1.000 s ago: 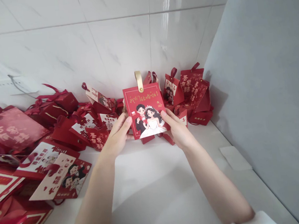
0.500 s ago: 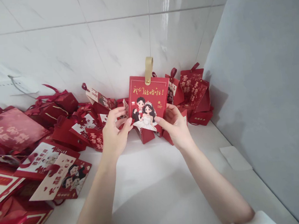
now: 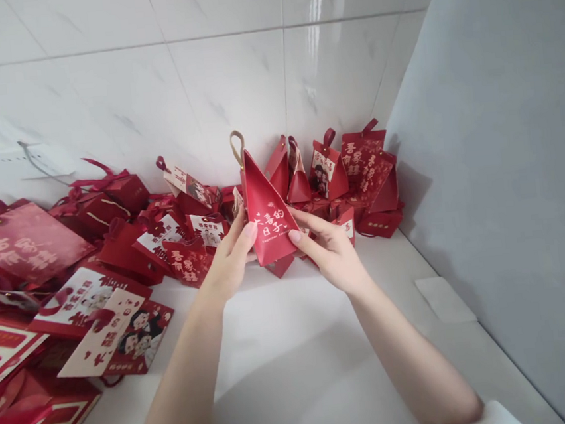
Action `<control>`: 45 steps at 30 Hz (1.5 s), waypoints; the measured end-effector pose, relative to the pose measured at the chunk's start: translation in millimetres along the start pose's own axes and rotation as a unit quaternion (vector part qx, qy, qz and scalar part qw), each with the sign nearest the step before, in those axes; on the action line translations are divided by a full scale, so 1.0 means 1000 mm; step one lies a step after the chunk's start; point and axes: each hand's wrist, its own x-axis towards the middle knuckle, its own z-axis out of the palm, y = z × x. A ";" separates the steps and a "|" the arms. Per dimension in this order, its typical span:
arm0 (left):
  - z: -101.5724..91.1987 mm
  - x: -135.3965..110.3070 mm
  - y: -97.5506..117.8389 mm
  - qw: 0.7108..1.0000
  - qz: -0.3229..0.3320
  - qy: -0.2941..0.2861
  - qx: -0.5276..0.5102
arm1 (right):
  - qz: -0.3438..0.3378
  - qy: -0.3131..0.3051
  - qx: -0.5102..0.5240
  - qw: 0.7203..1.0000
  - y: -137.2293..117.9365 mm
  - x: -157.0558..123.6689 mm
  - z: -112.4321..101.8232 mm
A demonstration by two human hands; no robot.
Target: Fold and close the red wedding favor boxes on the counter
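Both hands hold a small red paper gift box with a gold loop handle on top, lifted above the white counter. Its narrow triangular side with white lettering faces me. My left hand grips the box's left edge, thumb on the front. My right hand pinches the right lower edge with its fingertips. Just behind the box, several similar red boxes lean against the tiled wall.
Piles of red gift boxes and flat red bags cover the left side and the back of the counter. A grey panel walls off the right. A small white paper piece lies at the right by the panel.
The box has been turned in my hands: its front with the cartoon couple faced me before, now its narrow triangular side does. It also sits slightly lower and to the left.
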 end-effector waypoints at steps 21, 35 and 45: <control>-0.008 -0.003 0.008 0.990 0.084 0.014 0.111 | -0.021 -0.042 -0.015 0.999 0.007 0.002 -0.004; 0.003 -0.002 0.003 0.990 -0.024 0.011 -0.137 | 0.112 -0.002 0.037 0.993 -0.003 0.002 -0.014; -0.003 -0.007 0.007 0.985 -0.167 -0.023 0.028 | 0.125 -0.103 -0.084 0.983 -0.013 0.002 -0.037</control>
